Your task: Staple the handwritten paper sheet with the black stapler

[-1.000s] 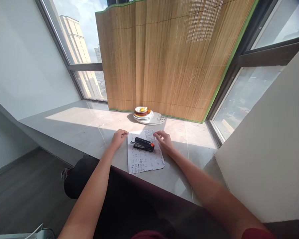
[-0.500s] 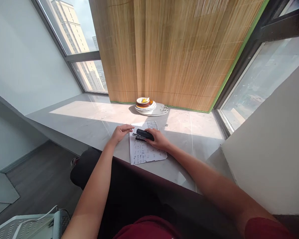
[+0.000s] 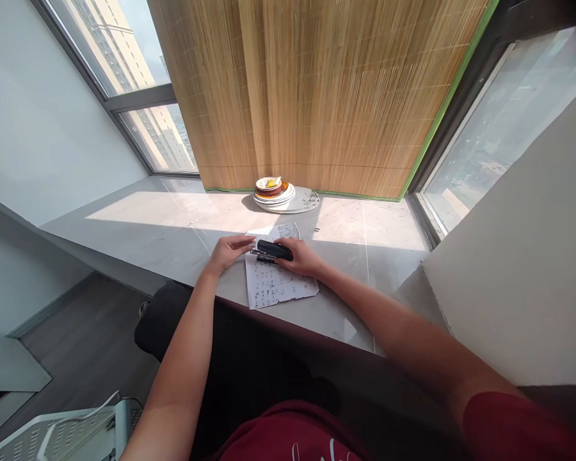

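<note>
A black stapler [image 3: 275,249] is over the paper, its upper arm raised away from the metallic staple rail and the base. My right hand [image 3: 301,257] is closed around its rear end. To the left, my left hand [image 3: 229,251] reaches toward the front of the stapler, thumb and fingers stretched out and slightly apart. Its fingertips are right by the rail's tip; whether they touch it I cannot tell. Under the stapler lies a white paper sheet [image 3: 281,289] with handwritten marks and a torn lower edge, on the pale tiled ledge [image 3: 340,301].
Stacked plates [image 3: 274,200] stand at the back, a brown dish and a small yellow item on top. Two small bits [image 3: 316,229] lie right of the paper. A bamboo blind [image 3: 317,96] hangs behind. A perforated plastic rack [image 3: 77,432] stands at the lower left.
My left fingertips have come closer to the front end of the stapler. My right hand keeps its hold. The whole view has shifted slightly with my head.
</note>
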`<state>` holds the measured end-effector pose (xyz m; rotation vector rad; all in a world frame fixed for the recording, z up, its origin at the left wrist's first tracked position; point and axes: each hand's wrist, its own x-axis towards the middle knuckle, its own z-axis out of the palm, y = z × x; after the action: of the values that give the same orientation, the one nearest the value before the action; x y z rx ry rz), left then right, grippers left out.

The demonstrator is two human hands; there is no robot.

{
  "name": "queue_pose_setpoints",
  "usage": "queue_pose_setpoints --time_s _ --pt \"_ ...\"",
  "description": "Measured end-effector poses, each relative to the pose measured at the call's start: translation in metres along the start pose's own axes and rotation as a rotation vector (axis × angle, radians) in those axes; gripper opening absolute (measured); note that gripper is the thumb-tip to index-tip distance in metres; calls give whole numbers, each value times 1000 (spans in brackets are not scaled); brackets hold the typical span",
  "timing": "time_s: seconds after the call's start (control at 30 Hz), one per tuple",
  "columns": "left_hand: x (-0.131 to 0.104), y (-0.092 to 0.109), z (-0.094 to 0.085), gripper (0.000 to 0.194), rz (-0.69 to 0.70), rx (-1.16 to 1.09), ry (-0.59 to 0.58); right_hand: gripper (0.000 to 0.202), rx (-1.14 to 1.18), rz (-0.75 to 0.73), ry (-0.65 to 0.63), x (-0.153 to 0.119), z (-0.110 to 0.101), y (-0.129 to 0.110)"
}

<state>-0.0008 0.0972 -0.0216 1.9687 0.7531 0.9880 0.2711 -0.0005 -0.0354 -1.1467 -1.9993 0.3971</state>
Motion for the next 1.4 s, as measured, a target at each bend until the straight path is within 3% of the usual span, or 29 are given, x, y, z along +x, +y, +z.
queue_pose_setpoints --time_s 0.17,0.4,0.6,0.77,0.97,1.13,1.23,1.4 --pt "-2 5 -1 62 -4 175 -87 39 -3 14 -5 0 -1 -1" --pt "-2 6 -2 62 12 243 -136 40 -14 16 -9 0 0 1" --pt "-3 10 -3 85 18 281 -150 38 -2 17 -11 1 -1 0" --pt "-3 10 -5 72 8 302 -159 38 18 2 -24 1 -2 0" --pt "-5 15 -10 75 15 303 -124 40 24 19 -17 1 -2 0" --pt "-7 14 -12 66 -33 224 -141 33 64 50 46 0 -7 1" --pt "-4 13 -8 64 -17 157 -155 35 153 2 82 -2 -11 1" --pt "5 18 10 71 137 182 -263 40 197 -123 -35 -4 -12 4"
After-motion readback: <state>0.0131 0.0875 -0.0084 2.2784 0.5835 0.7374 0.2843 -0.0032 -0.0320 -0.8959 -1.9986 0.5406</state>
